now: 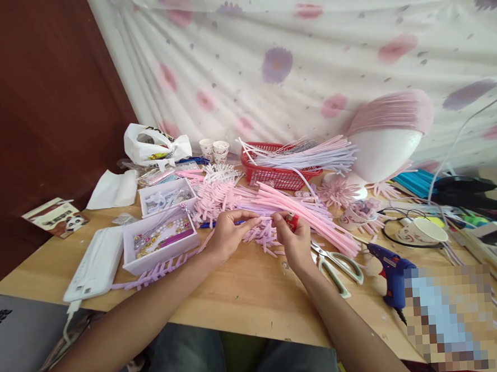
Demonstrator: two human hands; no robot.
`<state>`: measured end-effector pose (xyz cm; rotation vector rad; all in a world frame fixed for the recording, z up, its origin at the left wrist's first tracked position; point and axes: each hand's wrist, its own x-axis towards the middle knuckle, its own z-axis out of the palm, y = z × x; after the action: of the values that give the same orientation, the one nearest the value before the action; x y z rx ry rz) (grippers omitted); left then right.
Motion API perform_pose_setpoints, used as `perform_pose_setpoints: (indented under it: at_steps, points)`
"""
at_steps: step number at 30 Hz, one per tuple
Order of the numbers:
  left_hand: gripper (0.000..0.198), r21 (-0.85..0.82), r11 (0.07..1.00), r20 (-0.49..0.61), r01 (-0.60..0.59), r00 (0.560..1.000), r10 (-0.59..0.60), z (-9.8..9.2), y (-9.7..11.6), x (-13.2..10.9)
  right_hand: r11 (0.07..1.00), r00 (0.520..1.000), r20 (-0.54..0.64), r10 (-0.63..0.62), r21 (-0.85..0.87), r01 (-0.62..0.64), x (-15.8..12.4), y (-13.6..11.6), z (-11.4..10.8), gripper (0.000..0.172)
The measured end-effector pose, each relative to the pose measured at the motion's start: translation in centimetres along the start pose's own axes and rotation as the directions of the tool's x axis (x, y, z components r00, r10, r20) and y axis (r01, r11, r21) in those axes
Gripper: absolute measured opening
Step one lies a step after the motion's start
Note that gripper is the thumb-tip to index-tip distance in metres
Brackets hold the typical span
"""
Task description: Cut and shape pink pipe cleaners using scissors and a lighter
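Observation:
My left hand is closed in a pinch, thumb against forefinger, on one end of what looks like a short lilac pipe cleaner. Its other end meets the fingertips of my right hand, also closed. A small red object with pale marks is tucked in the right hand's fingers; its kind is unclear. Right behind and below the hands lie cut lilac pipe cleaner pieces. A bundle of long pink pipe cleaners slants past the right hand. Scissors rest beside my right wrist.
White boxes of beads and a power bank stand left. Behind are a red basket of pipe cleaners and paper cups. Rightward are a white head form, a blue glue gun and another cup.

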<state>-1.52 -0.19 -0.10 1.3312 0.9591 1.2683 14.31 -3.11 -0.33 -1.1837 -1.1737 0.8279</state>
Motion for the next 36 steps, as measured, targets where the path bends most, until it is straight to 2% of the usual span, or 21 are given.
perform_pose_setpoints:
  at_steps: [3, 8, 11, 14, 17, 21, 24, 27, 28, 31, 34, 36]
  points:
    - [0.021, 0.007, 1.0, 0.006, 0.0, 1.0, 0.0, 0.0, 0.0, 0.1, 0.999, 1.0, 0.012, -0.028, -0.043, 0.029, 0.1, -0.1, 0.1, 0.036]
    - [0.026, 0.03, 0.999, -0.003, 0.017, 1.0, -0.017, -0.9, 0.2, 0.9, 1.0, 0.979, -0.202, 0.015, 0.015, -0.012, 0.7, 0.3, -0.2, 0.044]
    - [0.026, 0.147, 0.989, 0.062, 0.018, 0.998, -0.027, -1.7, 0.3, 1.4, 1.0, 0.972, -0.236, 0.0, 0.004, 0.001, 1.0, 0.4, -0.5, 0.043]
    - [0.018, 0.307, 0.952, 0.142, -0.013, 0.989, -0.032, -2.2, 0.4, 1.6, 0.999, 0.972, -0.232, -0.031, -0.027, 0.025, 1.1, 0.5, -0.7, 0.044]
    - [0.014, 0.53, 0.845, 0.141, -0.073, 0.99, -0.003, -2.4, 0.5, 1.5, 0.998, 0.972, -0.232, -0.045, -0.054, 0.033, 1.2, 0.6, -1.0, 0.045]
    - [0.019, 0.784, 0.603, 0.155, -0.148, 0.987, 0.041, -2.4, 0.9, 1.2, 0.996, 0.973, -0.222, -0.058, -0.078, 0.041, 1.4, 0.9, -1.1, 0.047]
    - [0.018, 0.85, 0.497, 0.199, -0.178, 0.98, 0.01, -2.4, 1.2, 1.1, 0.994, 0.973, -0.225, -0.055, -0.103, 0.033, 1.8, 0.8, -1.4, 0.046]
    - [0.034, 0.883, 0.44, 0.158, -0.165, 0.986, 0.052, -2.7, 1.2, 1.4, 0.985, 0.98, -0.195, -0.026, -0.173, -0.009, 2.0, -0.1, -2.3, 0.04]
    - [0.034, 0.884, 0.441, 0.14, -0.157, 0.988, 0.071, -2.9, 1.0, 1.6, 0.974, 0.987, -0.16, -0.015, -0.225, -0.022, 1.9, -0.4, -2.8, 0.038]
    - [0.024, 0.862, 0.478, 0.14, -0.167, 0.986, 0.093, -3.3, 0.5, 1.9, 0.873, 1.0, 0.007, -0.008, -0.487, 0.011, 0.3, -1.5, -4.4, 0.027]
    - [0.021, 0.854, 0.476, 0.196, -0.212, 0.977, 0.083, -3.2, 0.3, 1.9, 0.641, 0.982, 0.178, -0.058, -0.747, 0.173, -3.0, -1.6, -5.6, 0.017]
    - [0.019, 0.854, 0.456, 0.239, -0.249, 0.968, 0.079, -2.9, 0.3, 1.6, 0.478, 0.96, 0.266, -0.092, -0.834, 0.277, -5.3, -1.2, -5.9, 0.018]
